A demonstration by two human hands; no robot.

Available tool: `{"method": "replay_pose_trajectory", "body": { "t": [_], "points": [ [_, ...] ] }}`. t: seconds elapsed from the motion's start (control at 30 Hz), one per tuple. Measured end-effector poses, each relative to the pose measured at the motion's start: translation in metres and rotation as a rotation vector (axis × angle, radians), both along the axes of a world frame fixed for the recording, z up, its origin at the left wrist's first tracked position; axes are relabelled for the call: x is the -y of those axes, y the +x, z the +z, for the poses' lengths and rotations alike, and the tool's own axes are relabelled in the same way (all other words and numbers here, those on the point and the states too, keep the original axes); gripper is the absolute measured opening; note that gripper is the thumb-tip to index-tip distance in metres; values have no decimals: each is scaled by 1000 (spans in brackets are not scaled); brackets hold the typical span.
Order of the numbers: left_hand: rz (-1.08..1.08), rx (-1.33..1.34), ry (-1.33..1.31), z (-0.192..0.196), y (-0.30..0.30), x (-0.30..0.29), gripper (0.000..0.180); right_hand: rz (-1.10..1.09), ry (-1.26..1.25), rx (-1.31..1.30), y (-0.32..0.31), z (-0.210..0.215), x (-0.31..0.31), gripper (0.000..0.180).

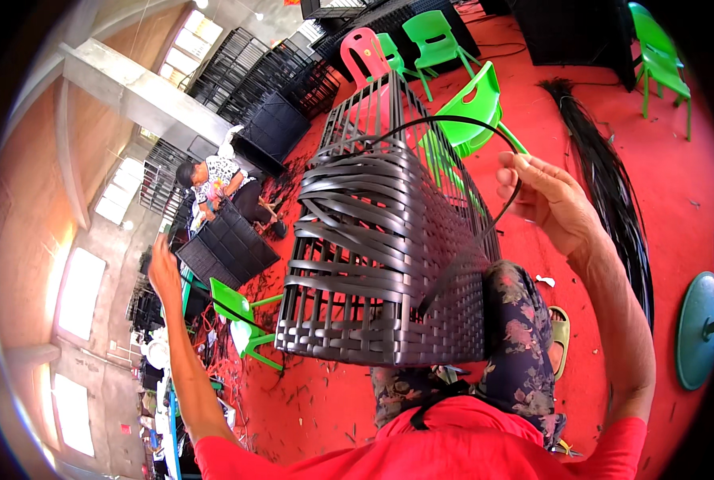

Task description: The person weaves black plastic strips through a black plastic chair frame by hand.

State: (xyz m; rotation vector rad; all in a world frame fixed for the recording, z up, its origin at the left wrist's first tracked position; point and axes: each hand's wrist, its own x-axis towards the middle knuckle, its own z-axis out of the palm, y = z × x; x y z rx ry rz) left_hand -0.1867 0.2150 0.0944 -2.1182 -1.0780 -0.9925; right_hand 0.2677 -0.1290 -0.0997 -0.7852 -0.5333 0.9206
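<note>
Red floor [673,208], debris-strewn; bright windows [82,292] in grey wall [118,260]; green chairs [437,56].

On the red floor [677,208], at least five green plastic chairs [433,53] can be counted, two toward its far edge; one red plastic chair [363,59] is seen beside those two; one partly woven black basket [369,200] is shown, with one curved black strip [453,118] looped above it; one left hand [163,272] and one right hand [561,200] are seen; one bundle of black strands [605,180], one olive sandal [562,326], one teal disc [695,324] and one co-worker [225,176] are also counted.
</note>
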Motion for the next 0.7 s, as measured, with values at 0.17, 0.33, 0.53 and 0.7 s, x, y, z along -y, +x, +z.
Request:
{"method": "replay_pose_trajectory", "body": {
  "t": [0.17,0.33,0.53,0.7],
  "points": [
    [-255,-487,481,22,170,112,30,-1030,-1,961,19,3,17,35],
    [-755,-693,708,-5,264,217,19,-980,156,1731,-42,85,29,57],
    [-946,-764,611,-29,288,235,25,-623,-59,1597,-34,40,34,38],
    [-875,-750,573,-24,258,188,23,-941,-212,1769,13,-9,61,32]
  ]
}}
